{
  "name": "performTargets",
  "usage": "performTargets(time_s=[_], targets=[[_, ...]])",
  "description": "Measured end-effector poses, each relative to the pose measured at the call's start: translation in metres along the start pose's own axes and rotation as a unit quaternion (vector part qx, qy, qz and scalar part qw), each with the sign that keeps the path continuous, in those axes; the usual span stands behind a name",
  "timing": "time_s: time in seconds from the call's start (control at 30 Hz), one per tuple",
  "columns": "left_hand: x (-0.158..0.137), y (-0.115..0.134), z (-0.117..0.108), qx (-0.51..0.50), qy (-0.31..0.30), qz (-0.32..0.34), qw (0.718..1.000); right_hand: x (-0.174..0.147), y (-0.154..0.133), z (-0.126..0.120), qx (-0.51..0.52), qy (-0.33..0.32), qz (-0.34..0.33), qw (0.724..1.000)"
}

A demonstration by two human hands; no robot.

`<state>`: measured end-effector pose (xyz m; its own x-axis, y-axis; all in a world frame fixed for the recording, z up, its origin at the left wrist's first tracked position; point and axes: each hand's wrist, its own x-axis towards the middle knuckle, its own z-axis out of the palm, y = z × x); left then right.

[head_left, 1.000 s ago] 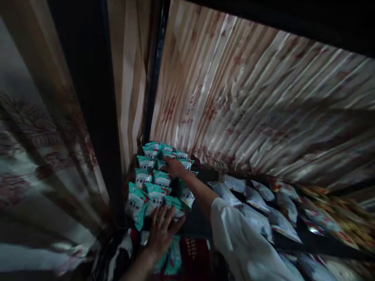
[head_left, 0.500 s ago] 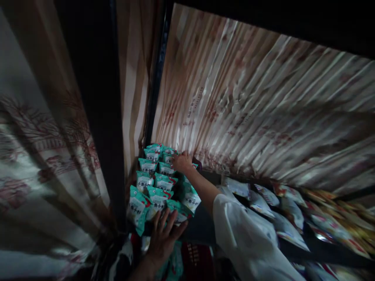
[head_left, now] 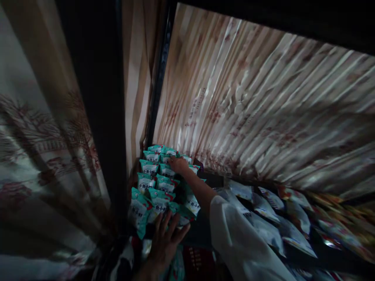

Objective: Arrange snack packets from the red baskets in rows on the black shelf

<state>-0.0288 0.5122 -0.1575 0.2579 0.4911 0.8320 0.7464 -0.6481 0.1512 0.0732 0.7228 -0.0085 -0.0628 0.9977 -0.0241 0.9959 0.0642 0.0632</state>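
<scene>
Green-and-white snack packets with dark lettering stand in rows at the left end of a dark shelf. My right hand reaches over them to the back rows. Its curled fingers are at the top edge of a rear snack packet, and the fingertips are partly hidden. At the front, my left hand is open, fingers spread, against a tilted front packet. A larger-looking green packet stands under my right forearm.
Silvery-white bags and yellowish bags lie farther right on the shelf. A black upright post rises at the left. Pleated patterned curtain hangs behind. Below are more green packets and a dark red box.
My right hand has moved slightly left across the back packets, uncovering one behind it. My left hand stays spread at the front row. The view has shifted a little.
</scene>
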Motion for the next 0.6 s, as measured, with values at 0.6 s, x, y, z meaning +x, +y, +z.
performTargets(time_s=[0.6], targets=[[0.001,0.004,-0.006,0.02,-0.037,0.013,0.999,-0.154,0.121,0.064,0.462,0.292,0.227,0.806]])
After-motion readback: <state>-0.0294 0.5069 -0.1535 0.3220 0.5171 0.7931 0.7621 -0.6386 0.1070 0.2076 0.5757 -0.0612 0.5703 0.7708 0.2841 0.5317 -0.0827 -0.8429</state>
